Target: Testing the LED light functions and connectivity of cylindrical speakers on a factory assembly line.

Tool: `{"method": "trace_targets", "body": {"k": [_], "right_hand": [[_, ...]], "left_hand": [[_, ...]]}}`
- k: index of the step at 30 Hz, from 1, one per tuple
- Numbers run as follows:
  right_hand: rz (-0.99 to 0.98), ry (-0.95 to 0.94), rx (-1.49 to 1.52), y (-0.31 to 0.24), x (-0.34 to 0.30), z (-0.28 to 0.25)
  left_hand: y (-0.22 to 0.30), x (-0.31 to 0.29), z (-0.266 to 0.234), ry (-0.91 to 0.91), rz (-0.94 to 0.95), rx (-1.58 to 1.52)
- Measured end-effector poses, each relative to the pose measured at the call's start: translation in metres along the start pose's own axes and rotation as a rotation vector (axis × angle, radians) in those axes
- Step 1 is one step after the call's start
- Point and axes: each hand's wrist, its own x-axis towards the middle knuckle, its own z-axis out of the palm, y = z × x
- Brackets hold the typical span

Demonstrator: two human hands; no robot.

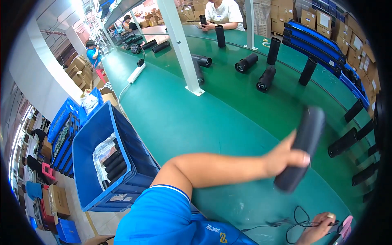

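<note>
My left hand (288,157) is wrapped around a black cylinder (303,143), held tilted above the green tabletop and slightly blurred. Its wall looks smooth, and I cannot tell what kind of device it is. At the lower right, my right hand (318,230) has its fingers pinched together on a thin black cable (301,218), which loops over the table. Beside that hand lies a pink item (347,226), partly cut off by the edge of the picture.
Several black cylinders stand or lie on the green table (163,118), one near a white post (179,45). A power strip (136,72) lies farther left. Left of the table, a blue bin (87,163) holds more cylinders. Across the table, a person (223,14) holds a black cylinder.
</note>
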Motion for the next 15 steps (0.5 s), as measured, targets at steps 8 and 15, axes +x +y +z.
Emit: {"method": "trace_targets", "body": {"k": [8, 15], "right_hand": [[0.508, 0.010, -0.101, 0.007, 0.003, 0.102], [0.594, -0.078, -0.040, -0.010, 0.008, 0.087]], "left_hand": [[-0.025, 0.154, -0.102, 0.292, 0.438, 0.681], [-0.064, 0.176, -0.123, 0.268, 0.545, 0.932]]}}
